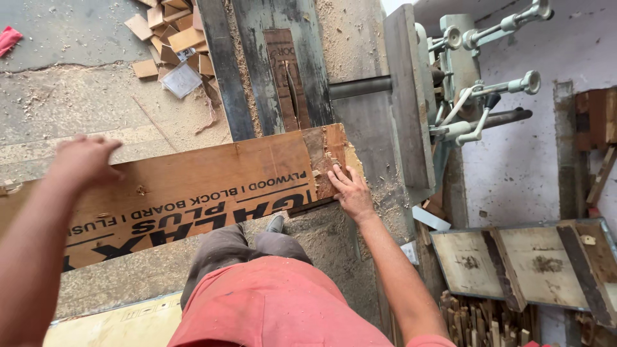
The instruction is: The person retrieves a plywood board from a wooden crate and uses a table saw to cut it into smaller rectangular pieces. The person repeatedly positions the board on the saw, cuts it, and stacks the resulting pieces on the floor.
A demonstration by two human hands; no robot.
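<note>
We press our right hand (350,193), fingers spread flat, on the plywood board (193,186) mid-frame, steadying it on the saw table (360,128); our left hand (83,160), fingers curled open, hovers over its left end.

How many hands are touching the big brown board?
2. The left hand rests on the far edge of the long brown plywood board at the left. The right hand presses its chipped right end, beside the grey saw table.

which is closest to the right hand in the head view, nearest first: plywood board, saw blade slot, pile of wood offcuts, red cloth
1. plywood board, under the right hand
2. saw blade slot, just ahead on the table
3. pile of wood offcuts, floor, far left
4. red cloth, left edge
</note>
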